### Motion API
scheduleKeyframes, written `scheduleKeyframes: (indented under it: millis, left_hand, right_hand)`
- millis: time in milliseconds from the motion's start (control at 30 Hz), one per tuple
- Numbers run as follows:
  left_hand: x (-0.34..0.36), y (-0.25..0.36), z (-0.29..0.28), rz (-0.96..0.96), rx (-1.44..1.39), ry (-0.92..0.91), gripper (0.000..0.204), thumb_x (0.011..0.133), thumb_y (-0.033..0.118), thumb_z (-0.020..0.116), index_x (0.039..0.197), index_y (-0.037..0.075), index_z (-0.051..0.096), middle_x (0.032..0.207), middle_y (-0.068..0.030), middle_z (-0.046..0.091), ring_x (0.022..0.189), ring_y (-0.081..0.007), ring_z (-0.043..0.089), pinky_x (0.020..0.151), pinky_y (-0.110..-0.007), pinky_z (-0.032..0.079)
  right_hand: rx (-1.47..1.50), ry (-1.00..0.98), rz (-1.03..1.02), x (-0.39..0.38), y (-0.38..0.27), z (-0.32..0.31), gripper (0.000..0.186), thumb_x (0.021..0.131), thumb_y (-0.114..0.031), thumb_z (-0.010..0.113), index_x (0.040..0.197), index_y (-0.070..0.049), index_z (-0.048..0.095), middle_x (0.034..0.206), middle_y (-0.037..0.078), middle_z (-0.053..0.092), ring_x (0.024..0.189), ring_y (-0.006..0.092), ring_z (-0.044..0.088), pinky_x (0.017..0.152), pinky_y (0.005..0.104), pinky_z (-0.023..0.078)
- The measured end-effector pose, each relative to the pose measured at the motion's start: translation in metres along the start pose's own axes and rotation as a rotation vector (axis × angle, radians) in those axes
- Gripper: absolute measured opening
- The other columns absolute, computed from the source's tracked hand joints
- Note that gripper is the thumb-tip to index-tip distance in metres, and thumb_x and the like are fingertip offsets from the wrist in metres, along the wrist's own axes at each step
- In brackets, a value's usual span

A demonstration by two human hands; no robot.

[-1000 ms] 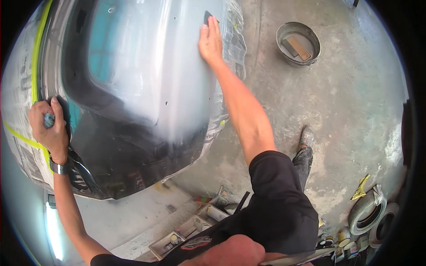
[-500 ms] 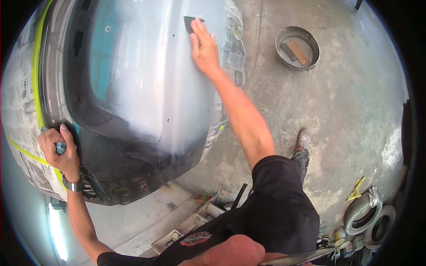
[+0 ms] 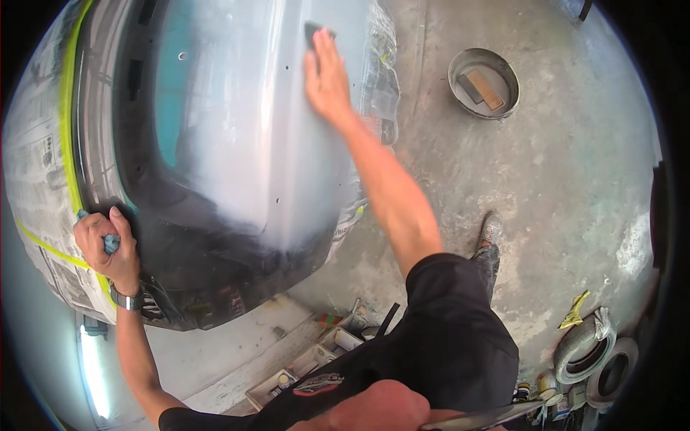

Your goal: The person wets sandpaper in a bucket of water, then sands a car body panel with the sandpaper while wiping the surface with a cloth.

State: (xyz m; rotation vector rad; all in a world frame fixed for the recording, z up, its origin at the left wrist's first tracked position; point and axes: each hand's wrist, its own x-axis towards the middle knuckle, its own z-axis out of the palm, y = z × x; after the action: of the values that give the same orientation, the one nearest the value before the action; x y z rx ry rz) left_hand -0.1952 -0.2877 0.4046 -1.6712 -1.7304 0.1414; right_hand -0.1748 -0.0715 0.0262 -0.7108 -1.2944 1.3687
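Note:
A car body panel [image 3: 237, 136], sprayed pale grey over teal and black, spreads across the upper left. My right hand [image 3: 329, 85] presses flat on its pale surface, fingers together and thumb slightly apart, over a dark grey piece of sandpaper [image 3: 311, 33]. Only the sandpaper's far edge shows past the fingertips. At the panel's lower left corner, my left hand [image 3: 100, 251] rests with its fingers curled round a crumpled blue cloth [image 3: 111, 243]. Most of the cloth is hidden in the fist.
Newspaper masking [image 3: 36, 165] edged with yellow-green tape [image 3: 68, 136] covers the car's left side. On the concrete floor stands a round basin [image 3: 450, 80] with two blocks in it. Tyres [image 3: 581, 353] lie at the lower right; trays [image 3: 313, 359] stand below the car.
My right hand has shifted slightly along the panel with the sandpaper, which shows less. My left hand keeps its grip on the cloth. The whole view has shifted a little.

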Motion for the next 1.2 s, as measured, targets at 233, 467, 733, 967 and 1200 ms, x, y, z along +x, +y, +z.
scheduleKeyframes:
  millis: [233,467,733,967,1200]
  left_hand:
    - [0.003,0.0,-0.011,0.022,0.052,-0.016,0.031,0.082,-0.005,0.078,0.07,0.006,0.052,0.078,-0.0068,0.058,0.075,-0.0258,0.054,0.073,-0.038,0.043]
    - [0.001,-0.002,-0.002,0.007,0.047,0.001,0.031,0.082,-0.004,0.078,0.071,0.006,0.051,0.077,-0.0074,0.058,0.076,-0.0269,0.055,0.073,-0.04,0.043]
    - [0.0,-0.002,-0.01,0.062,0.087,-0.031,0.029,0.082,-0.004,0.077,0.072,0.005,0.051,0.079,-0.0088,0.059,0.078,-0.0289,0.055,0.075,-0.041,0.043]
    - [0.002,0.003,-0.002,-0.005,0.046,-0.036,0.03,0.083,-0.005,0.077,0.072,0.005,0.05,0.08,-0.0094,0.058,0.08,-0.0292,0.054,0.075,-0.041,0.043]
    - [0.002,-0.002,-0.016,0.031,0.119,-0.062,0.031,0.086,-0.006,0.074,0.073,0.004,0.048,0.081,-0.0098,0.056,0.078,-0.0273,0.053,0.073,-0.04,0.043]
  right_hand:
    - [-0.109,-0.317,-0.158,-0.153,-0.035,-0.012,0.062,0.104,-0.027,0.053,0.16,-0.01,0.034,0.167,0.013,0.03,0.155,0.0335,0.027,0.123,0.0646,0.015]
    - [-0.074,-0.061,-0.065,0.019,-0.017,0.004,0.06,0.106,-0.027,0.048,0.16,-0.007,0.032,0.167,0.016,0.03,0.154,0.0352,0.028,0.122,0.0664,0.014]
    - [-0.007,-0.262,-0.049,-0.157,-0.008,-0.003,0.069,0.103,-0.029,0.052,0.163,-0.006,0.025,0.17,0.019,0.018,0.158,0.0398,0.015,0.121,0.069,0.01]
    - [0.047,0.014,0.133,0.011,0.023,-0.005,0.063,0.106,-0.027,0.048,0.162,-0.006,0.027,0.171,0.016,0.018,0.158,0.035,0.017,0.124,0.0631,0.008]
    - [0.078,-0.216,-0.028,-0.128,-0.019,-0.001,0.058,0.106,-0.018,0.043,0.161,-0.009,0.031,0.17,0.015,0.023,0.158,0.0343,0.018,0.123,0.0633,0.007]
